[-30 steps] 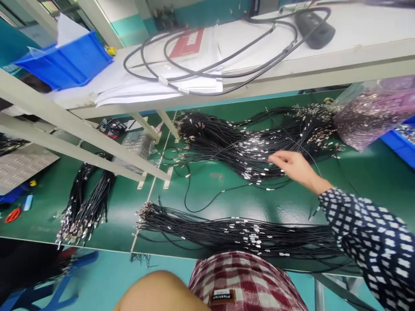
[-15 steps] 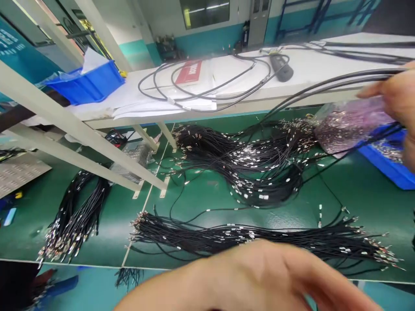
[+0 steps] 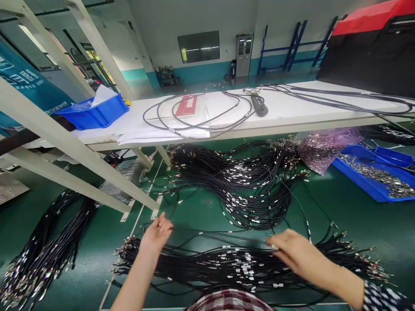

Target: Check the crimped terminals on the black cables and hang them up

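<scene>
My left hand (image 3: 158, 233) is closed around a thin black cable, above the left part of a long bundle of black cables (image 3: 207, 263). My right hand (image 3: 290, 250) pinches the cable farther right, with a small white piece at its fingertips. Between the hands the cable is stretched and blurred by motion. The bundle lies across the front of the green table (image 3: 194, 209), with white tags in its middle and metal ends on both sides. Behind it a wavy pile of black cables (image 3: 246, 207) rests below the shelf.
On the white shelf (image 3: 285, 121) are coiled cables, a dark-handled tool (image 3: 259, 105) and a blue bin (image 3: 97, 114). A pink bag (image 3: 319, 151) and a blue tray (image 3: 363, 179) of metal parts stand at right. Another cable bundle (image 3: 55, 242) lies left, near slanted posts (image 3: 84, 147).
My right hand has left the raised cables at the upper right and come down to the front bundle. My left arm, earlier across the foreground, is now at the left. The view has shifted.
</scene>
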The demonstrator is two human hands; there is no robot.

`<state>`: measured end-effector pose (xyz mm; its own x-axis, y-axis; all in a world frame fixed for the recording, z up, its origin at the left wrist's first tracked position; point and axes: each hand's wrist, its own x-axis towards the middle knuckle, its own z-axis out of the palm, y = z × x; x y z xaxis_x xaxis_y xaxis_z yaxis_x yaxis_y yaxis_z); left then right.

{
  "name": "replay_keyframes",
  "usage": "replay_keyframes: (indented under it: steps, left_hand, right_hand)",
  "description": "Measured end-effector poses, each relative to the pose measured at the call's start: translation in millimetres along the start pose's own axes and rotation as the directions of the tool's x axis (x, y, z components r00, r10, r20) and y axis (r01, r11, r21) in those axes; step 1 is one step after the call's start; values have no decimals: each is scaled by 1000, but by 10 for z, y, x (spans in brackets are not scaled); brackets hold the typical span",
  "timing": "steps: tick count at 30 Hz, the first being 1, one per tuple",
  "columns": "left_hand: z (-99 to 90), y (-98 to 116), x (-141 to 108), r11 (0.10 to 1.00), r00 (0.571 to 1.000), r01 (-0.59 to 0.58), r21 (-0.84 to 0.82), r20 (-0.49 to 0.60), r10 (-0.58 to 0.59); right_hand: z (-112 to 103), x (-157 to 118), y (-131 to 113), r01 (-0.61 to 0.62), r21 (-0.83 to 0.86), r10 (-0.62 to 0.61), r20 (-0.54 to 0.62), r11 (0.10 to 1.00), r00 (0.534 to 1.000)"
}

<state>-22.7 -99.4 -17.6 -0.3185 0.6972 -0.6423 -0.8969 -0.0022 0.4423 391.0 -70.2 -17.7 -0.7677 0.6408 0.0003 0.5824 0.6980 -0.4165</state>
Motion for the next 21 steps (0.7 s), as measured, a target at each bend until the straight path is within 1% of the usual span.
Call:
replay_keyframes:
  steps: [2,3,4,5,6,7,8,9,10,11,12,13,14,15,16,17,18,19,20,21]
  left_hand:
    - [-54,79,4,999,1000,-12,39,-14,13]
    - [-58,83,-21,998,1000,-2,65,-7,3]
    - [-47,68,-61,995,1000,12,94,10,-13]
    - [-22,40,-111,992,999,25,124,33,-30]
    - [14,4,-169,988,997,35,152,60,-45]
    - [59,-35,-229,983,994,37,178,90,-54]
    - [109,-74,-290,979,991,30,201,122,-56]
    - [161,-110,-348,975,987,14,221,153,-48]
    - [211,-142,-404,971,982,-12,240,185,-34]
    - [258,-170,-456,965,976,-42,260,217,-16]
    - [299,-194,-506,956,968,-74,283,250,1]
    - [333,-216,-554,945,959,-106,309,283,15]
    - [360,-237,-604,931,949,-136,339,314,24]
    - [380,-257,-655,914,939,-160,373,343,25]
    - [394,-278,-709,896,930,-177,408,366,17]
    - [404,-300,-767,878,924,-185,441,383,2]
    - [411,-324,-827,857,917,-186,481,397,-24]
    - [418,-351,-890,829,910,-185,527,410,-57]
    - [425,-381,-954,794,900,-185,578,425,-100]
    - [433,-415,-1019,754,886,-184,630,439,-150]
  right_hand:
    - [-151,105,342,-121,-33,116,-121,992,986]
    - [-275,172,453,-155,-55,141,-199,986,970]
    - [-435,238,510,-164,-93,131,-289,982,948]
    - [-630,297,510,-155,-152,85,-389,976,917]
    - [-854,343,457,-107,-246,-25,-480,963,877]
    - [-1097,373,359,-78,-369,-152,-553,926,819]
    - [-1343,387,232,-82,-492,-271,-603,867,750]
    - [-1570,389,92,-92,-586,-372,-620,805,690]
    - [-1758,382,-43,-103,-654,-453,-619,749,642]
    - [-1883,371,-156,-110,-702,-512,-609,704,606]
    - [-1931,360,-234,-99,-728,-548,-591,678,593]
    - [-1891,350,-270,-71,-737,-560,-569,672,602]
    - [-1764,342,-261,-25,-727,-547,-539,687,640]
    - [-1564,334,-215,31,-695,-505,-491,719,709]
    - [-1310,328,-143,80,-639,-439,-427,765,790]
    - [-1031,324,-62,114,-565,-334,-303,817,892]
    - [-760,322,10,98,-482,-190,-147,871,971]
    - [-525,325,55,49,-406,-65,-28,912,997]
    - [-351,337,60,-3,-328,25,64,945,998]
    - [-253,362,19,-46,-217,76,135,975,988]
